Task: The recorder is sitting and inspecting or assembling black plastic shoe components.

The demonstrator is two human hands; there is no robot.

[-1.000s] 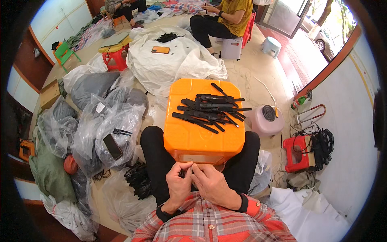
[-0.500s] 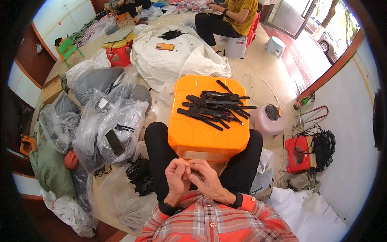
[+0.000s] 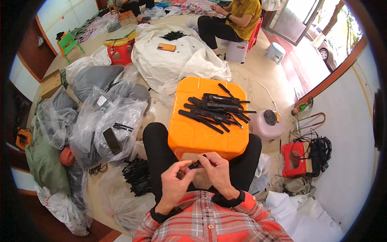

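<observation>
A cluttered workroom floor of plastic bags (image 3: 100, 121): both hands, left (image 3: 174, 182) and right (image 3: 215, 171), pinch a small black part (image 3: 196, 164) near the orange tub (image 3: 209, 121) stacked with black strips (image 3: 215, 109); fitting looks underway, fine alignment next

We can't ID the small black part (image 3: 196, 164) pinched betw. left hand (image 3: 176, 186) and right hand (image 3: 216, 171): mostly covered by fingers. Black strips (image 3: 213, 109) on orange container (image 3: 201, 137) overlap; count unclear. Seated person (image 3: 234, 18) cut off at top edge.
</observation>
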